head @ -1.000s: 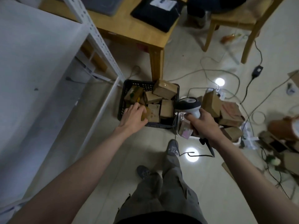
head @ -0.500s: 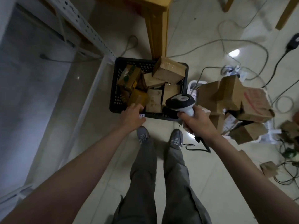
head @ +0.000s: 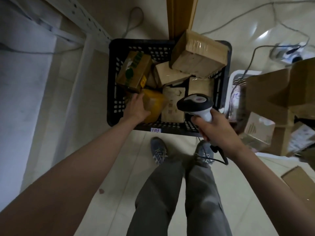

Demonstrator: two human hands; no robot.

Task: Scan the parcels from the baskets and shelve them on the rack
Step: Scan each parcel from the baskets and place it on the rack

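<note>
Yellow glossy-wrapped parcel (head: 153, 106) at the near-left corner of the black perforated plastic basket (head: 115, 106) is gripped by the left hand (head: 136, 109). Smooth white-and-black scanner (head: 196, 104) is held in the right hand (head: 216, 128), above taped cardboard boxes (head: 197, 57).

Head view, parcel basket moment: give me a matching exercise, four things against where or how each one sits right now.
Things:
1. yellow parcel
2. barcode scanner
3. large taped box
4. green-printed box

States:
A. tilted across the black basket's far right corner
B. held in the right hand
C. under the left hand, near the basket's front left
D. leaning at the basket's far left

Pairs: 1-C, 2-B, 3-A, 4-D
</note>
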